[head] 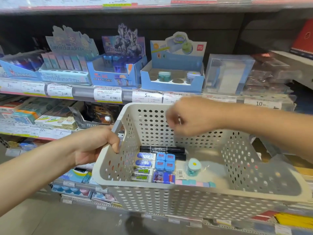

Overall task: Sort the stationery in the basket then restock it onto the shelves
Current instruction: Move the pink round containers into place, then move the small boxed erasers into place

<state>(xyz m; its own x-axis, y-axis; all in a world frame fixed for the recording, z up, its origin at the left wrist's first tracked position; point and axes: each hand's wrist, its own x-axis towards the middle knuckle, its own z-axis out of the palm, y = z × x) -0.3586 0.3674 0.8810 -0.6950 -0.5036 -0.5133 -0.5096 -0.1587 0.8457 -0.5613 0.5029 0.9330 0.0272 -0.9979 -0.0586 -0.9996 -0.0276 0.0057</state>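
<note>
The left hand (94, 146) gripped the left rim of the perforated basket (186, 199), its fingers (116, 145) clamped over the edge. Inside, at the left end, lay two black markers (162, 149) along the far wall, then wrapped erasers (145, 167), four blue cubes (165, 162), a purple box (163, 178) and a clear egg-topped case (194, 167) — pastel blocks (194, 183) lined the near wall. The right hand (191, 116) hovered blurred above the basket; whether its fingers were apart or together could not be told. Display boxes stood on the shelf (81, 92) behind.
</note>
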